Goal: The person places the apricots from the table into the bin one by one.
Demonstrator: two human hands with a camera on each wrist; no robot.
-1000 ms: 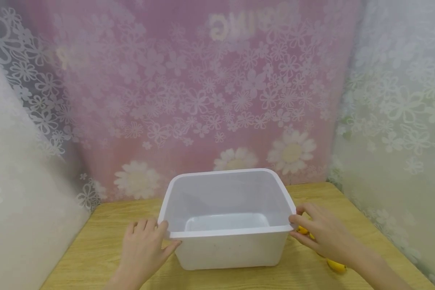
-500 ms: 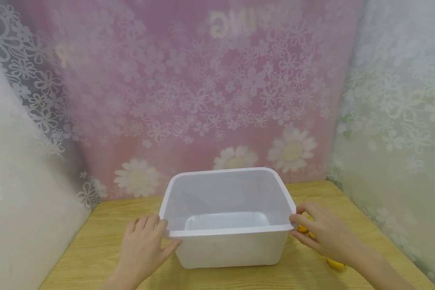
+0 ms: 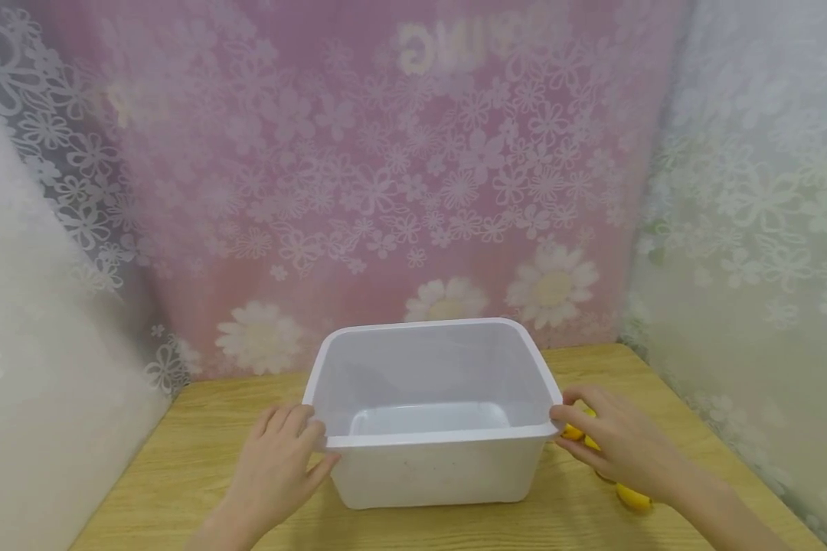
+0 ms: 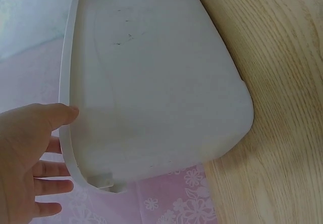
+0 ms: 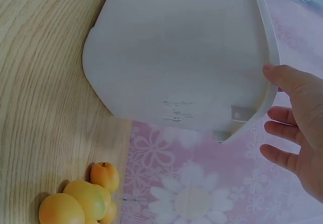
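A white rectangular plastic tub (image 3: 441, 474) stands on the wooden table, its mouth up and its inside bare. At the tub's front left corner, my left hand (image 3: 276, 467) grips the rim. In the left wrist view the left thumb (image 4: 63, 115) lies along the outer wall and the other fingers reach beyond the rim. My right hand (image 3: 620, 440) pinches the rim at the front right corner, with the right thumb (image 5: 277, 75) on the outside in the right wrist view.
Several round yellow and orange fruits (image 5: 61, 210) lie on the table (image 3: 179, 467) to the right of the tub, partly behind the right hand and wrist. A pink flowered sheet (image 3: 386, 153) hangs behind, and pale flowered sheets (image 3: 751, 306) enclose both sides.
My left fingers have shifted slightly along the rim at the corner. The tub has stayed almost in place, and a little more of the fruit shows beside my right hand.
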